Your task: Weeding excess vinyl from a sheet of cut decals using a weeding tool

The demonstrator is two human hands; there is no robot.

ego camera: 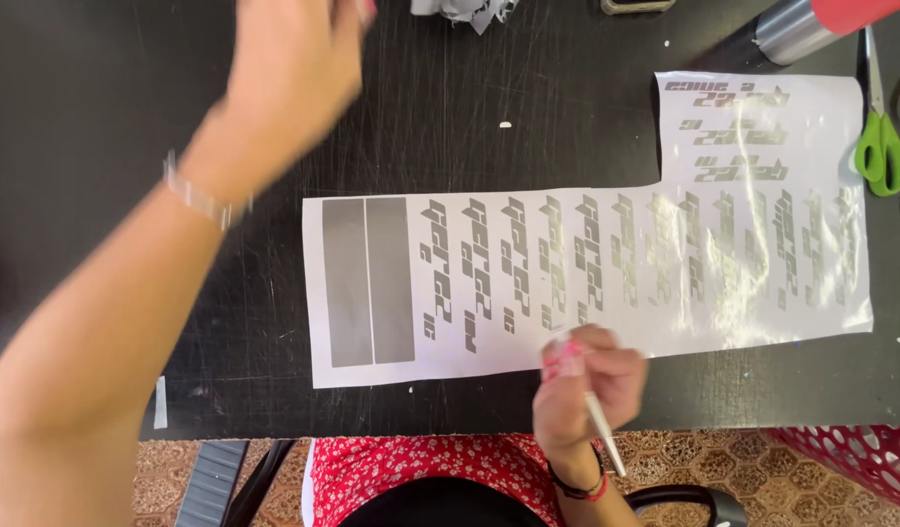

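While pinched around a thin white weeding tool (603, 429), right hand (586, 381) sits at about six o'clock, fingers closed on the shaft, tip end up against the lower edge of the white sticker sheet (586, 273), handle slanting down toward five o'clock past the wrist. Dark and red bands around that wrist. Sheet lying flat on the black counter (99, 98), spread from centre out to three o'clock, with a narrower tab rising toward one o'clock. Two plain grey rectangles (369, 281) side by side at the sheet's nine o'clock end; rows of grey cut lettering across the rest, glare washing out the part toward three o'clock. Left hand (294, 68) raised at eleven o'clock, well apart from the sheet, blurred, touching nothing visible; whether fingers are spread or curled cannot be told. Clear bracelet (198, 198) on that wrist, forearm running down to eight o'clock. Green-handled scissors (880, 137) at two o'clock, just beside the sheet's tab. Silver roll (791, 29) with a red one (855, 12) over it at one o'clock, near the tab's top edge. Scraps of crumpled backing (464, 10) at twelve o'clock on the far edge. Red floral fabric (420, 468) at six o'clock below the counter edge, red perforated basket (860, 459) at four o'clock.
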